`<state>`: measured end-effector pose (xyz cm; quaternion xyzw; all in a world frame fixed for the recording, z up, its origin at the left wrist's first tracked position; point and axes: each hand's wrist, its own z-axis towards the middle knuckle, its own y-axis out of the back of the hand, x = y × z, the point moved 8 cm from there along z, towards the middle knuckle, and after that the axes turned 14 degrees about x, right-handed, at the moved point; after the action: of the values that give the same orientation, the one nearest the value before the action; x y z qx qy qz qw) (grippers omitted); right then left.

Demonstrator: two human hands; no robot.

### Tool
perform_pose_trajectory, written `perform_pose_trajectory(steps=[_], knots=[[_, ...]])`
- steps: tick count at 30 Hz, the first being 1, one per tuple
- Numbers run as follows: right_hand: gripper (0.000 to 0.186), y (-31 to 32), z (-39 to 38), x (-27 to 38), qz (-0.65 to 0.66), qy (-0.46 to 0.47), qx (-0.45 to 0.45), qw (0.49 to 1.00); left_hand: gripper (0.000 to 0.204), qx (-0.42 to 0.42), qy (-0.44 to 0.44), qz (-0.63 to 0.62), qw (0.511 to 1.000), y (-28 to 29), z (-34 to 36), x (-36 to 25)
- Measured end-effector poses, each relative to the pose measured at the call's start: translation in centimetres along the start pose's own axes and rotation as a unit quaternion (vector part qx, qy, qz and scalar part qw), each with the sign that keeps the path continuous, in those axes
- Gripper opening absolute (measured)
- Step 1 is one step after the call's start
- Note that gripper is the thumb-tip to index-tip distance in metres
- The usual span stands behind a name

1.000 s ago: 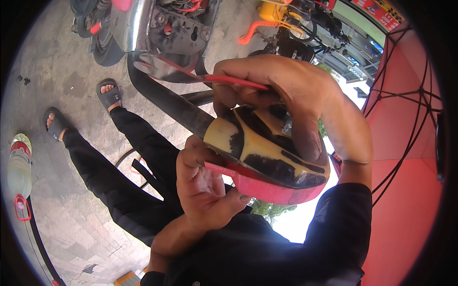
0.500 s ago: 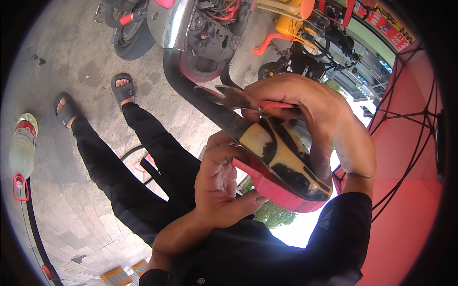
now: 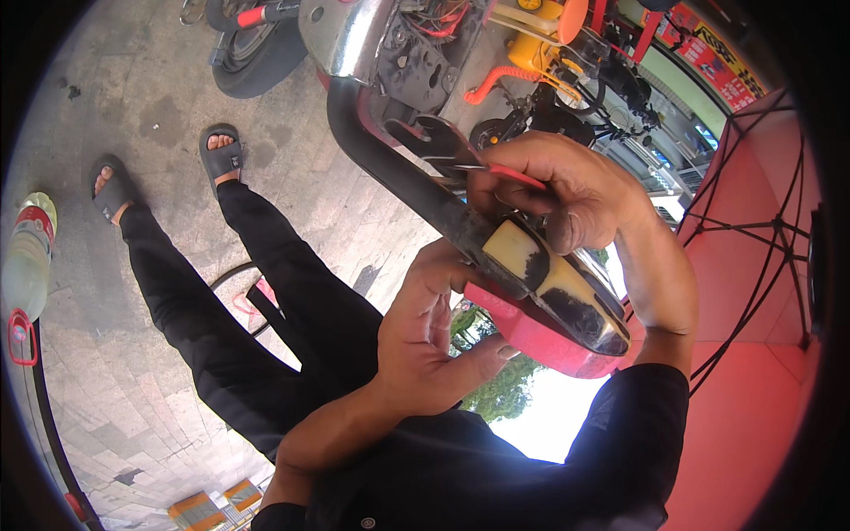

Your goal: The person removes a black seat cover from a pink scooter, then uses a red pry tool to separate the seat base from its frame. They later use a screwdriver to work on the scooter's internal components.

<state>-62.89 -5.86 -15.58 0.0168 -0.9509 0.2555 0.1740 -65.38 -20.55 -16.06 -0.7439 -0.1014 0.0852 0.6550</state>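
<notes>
A thick black tube [image 3: 390,168] slants down to a long part with a yellow and black face [image 3: 512,252] and a pink-red shell [image 3: 558,345] along its lower side. My left hand [image 3: 429,341] is curled around the near end of this shell, thumb stretched along it, the other fingertips hidden. Above the yellow patches, my right hand [image 3: 575,190] grips a red-handled tool [image 3: 509,174] between thumb and bent fingers. Its two dark metal jaws, spread apart, point left across the tube; scissors or snips, I cannot tell which.
A worn scooter body with exposed wires [image 3: 429,44] and a wheel [image 3: 257,57] stand at the top. Beyond are an orange coiled hose [image 3: 496,80] and parked bikes. A bottle of pale liquid [image 3: 31,252] is far left; a red canopy [image 3: 744,398] hangs right.
My right thumb has come up from behind the yellow-black part onto the tool. The tool's jaws have shifted up and right. My left hand and the pink-shelled part sit slightly further right in view.
</notes>
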Motion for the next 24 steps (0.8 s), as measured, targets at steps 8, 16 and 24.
perform_pose_trajectory(steps=[8, 16, 24], knots=[[0.070, -0.1, -0.3, -0.2, -0.059, 0.013, -0.026, 0.998, 0.053, -0.004, -0.010, 0.026, 1.000, -0.1, -0.1, -0.4], [0.073, -0.3, -0.7, -0.4, -0.073, 0.025, -0.097, 0.992, 0.071, 0.007, -0.010, -0.032, 0.999, -0.1, -0.1, 0.0], [0.080, -0.4, -0.6, 1.0, -0.106, 0.061, -0.124, 0.985, 0.089, 0.006, -0.006, 0.019, 1.000, -0.5, 0.3, -0.2]])
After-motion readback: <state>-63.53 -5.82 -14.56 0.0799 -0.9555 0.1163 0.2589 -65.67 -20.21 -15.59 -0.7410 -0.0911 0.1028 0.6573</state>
